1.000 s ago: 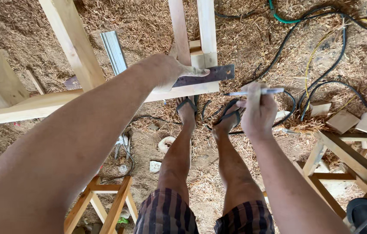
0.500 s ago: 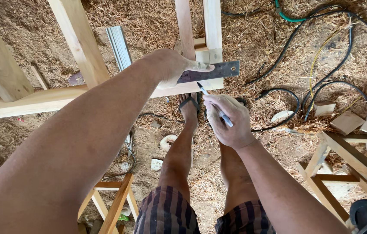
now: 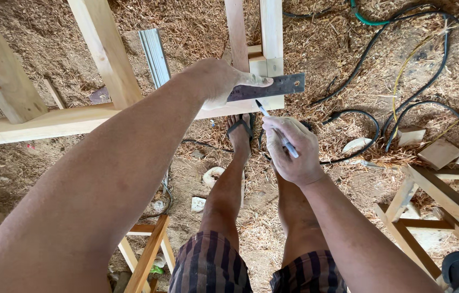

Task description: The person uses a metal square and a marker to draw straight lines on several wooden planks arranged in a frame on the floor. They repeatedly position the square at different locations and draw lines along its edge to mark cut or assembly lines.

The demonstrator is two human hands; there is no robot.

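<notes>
Near, right hand is closed around a marker pen, tip angled up to the ruler's lower edge so a line can follow it. Just beyond, left hand presses flat on the dark metal ruler, pinning it across the horizontal wooden beam against slipping. Farther off, upright posts meet the beam; black cables lie on the sawdust floor at far right.

One head cam only, no 2nd view to overlap. Looks steeply down past both forearms toward the sawdust floor. Arms fill the lower frame, very close. Left hand and right hand sit mid-frame, near. Wood beam crosses the frame; legs and feet below.
</notes>
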